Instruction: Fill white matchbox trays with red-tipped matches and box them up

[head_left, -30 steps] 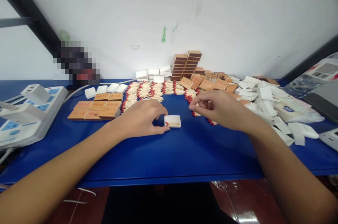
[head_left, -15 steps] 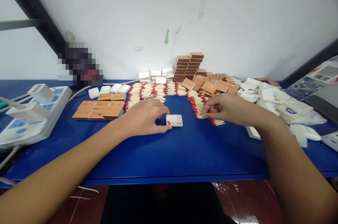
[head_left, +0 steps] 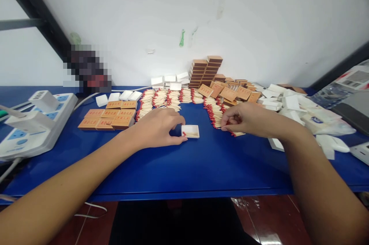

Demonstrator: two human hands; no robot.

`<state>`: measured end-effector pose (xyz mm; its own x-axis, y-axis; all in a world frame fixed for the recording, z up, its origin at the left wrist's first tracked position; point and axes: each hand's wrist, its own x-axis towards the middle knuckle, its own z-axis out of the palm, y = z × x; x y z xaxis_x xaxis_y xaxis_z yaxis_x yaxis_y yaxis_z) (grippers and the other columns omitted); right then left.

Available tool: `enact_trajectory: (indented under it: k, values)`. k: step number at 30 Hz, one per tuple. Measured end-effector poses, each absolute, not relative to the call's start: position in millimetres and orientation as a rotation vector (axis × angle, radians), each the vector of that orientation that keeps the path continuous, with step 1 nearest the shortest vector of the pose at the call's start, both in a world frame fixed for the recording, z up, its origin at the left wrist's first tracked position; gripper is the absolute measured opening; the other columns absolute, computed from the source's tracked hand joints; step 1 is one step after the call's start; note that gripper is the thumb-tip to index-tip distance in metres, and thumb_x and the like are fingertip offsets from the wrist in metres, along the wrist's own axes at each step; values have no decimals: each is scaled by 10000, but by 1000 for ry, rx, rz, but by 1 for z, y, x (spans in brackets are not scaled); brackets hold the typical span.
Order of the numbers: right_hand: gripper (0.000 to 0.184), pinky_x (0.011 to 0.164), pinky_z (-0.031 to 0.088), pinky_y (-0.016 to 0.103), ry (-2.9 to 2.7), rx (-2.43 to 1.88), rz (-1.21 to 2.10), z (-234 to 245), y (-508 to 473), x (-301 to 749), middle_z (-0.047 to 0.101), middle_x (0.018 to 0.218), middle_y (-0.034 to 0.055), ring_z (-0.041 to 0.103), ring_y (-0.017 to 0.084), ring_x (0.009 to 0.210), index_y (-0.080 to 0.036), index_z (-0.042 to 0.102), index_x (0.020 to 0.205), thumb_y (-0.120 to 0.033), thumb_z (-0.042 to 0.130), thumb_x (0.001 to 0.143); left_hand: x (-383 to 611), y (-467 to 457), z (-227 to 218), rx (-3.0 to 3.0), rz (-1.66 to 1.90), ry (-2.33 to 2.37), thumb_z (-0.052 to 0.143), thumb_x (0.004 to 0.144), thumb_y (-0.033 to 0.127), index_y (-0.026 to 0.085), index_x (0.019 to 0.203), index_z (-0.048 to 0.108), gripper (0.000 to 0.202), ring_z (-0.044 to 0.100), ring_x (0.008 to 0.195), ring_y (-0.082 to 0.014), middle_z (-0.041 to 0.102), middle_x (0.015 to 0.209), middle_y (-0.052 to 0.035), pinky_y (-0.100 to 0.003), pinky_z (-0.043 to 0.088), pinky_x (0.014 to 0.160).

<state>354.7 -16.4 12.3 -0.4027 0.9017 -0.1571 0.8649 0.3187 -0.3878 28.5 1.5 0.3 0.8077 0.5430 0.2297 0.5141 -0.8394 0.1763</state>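
Note:
My left hand [head_left: 161, 127] grips the left end of a small white matchbox tray [head_left: 192, 128] between thumb and fingers, on the blue table. A few red-tipped matches [head_left: 189, 134] lie inside the tray. My right hand [head_left: 242, 119] is pinched closed at the edge of a pile of loose matches [head_left: 212, 111] to the right. What its fingertips hold, if anything, is too small to make out. Behind my left hand lie more heaps of matches [head_left: 147, 102], partly hidden by that hand.
Filled-looking matchboxes [head_left: 95, 123] sit in rows at left, near a white power strip [head_left: 57, 133]. Tall matchbox stacks [head_left: 198, 72] stand against the wall, with loose matchbox sleeves [head_left: 229, 94] beside them. White trays [head_left: 170, 78] lie at the back; more trays [head_left: 291, 102] are piled at right.
The view has shifted very slightly. Both hands and the tray stay practically where they were, and my right fingers remain pinched at the match pile.

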Motion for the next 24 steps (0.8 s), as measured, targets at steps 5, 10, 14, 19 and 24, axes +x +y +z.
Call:
enact_trajectory:
  k: [5, 10, 14, 19, 24]
  values:
    - [311, 555, 362, 284, -2492, -1626, 667, 11, -15, 354, 712, 731, 16, 549, 141, 603, -247, 791, 830, -525, 689, 925, 30, 2, 0, 2877, 398, 857, 762, 934, 399, 186, 997, 772, 222, 670, 785, -194, 730, 847, -29, -310, 422, 679]
    - [289, 558, 350, 274, -2465, -1656, 654, 7, -14, 356, 660, 692, -1, 515, 135, 592, -251, 779, 847, -519, 696, 915, 30, 2, 1, 2870, 394, 852, 770, 933, 400, 178, 1024, 773, 240, 668, 789, -194, 730, 859, -31, -307, 425, 689]
    - [227, 553, 337, 276, -2436, -1666, 636, 7, -14, 356, 559, 634, -26, 454, 130, 575, -258, 775, 852, -478, 733, 894, 29, 2, 1, 2874, 387, 858, 767, 936, 396, 175, 1009, 774, 233, 667, 783, -197, 731, 853, -34, -312, 417, 686]
    - [288, 549, 325, 292, -2441, -1625, 647, 8, -14, 355, 563, 625, -20, 449, 132, 568, -253, 784, 827, -527, 731, 896, 30, 1, 1, 2865, 391, 862, 773, 932, 397, 177, 1006, 776, 232, 669, 781, -197, 734, 854, -33, -312, 414, 682]
    - [199, 563, 363, 290, -2471, -1653, 619, 4, -13, 357, 690, 732, 2, 523, 137, 601, -248, 783, 856, -411, 689, 922, 31, 1, 1, 2863, 397, 853, 773, 932, 386, 177, 1003, 779, 221, 667, 785, -197, 733, 850, -34, -307, 413, 678]
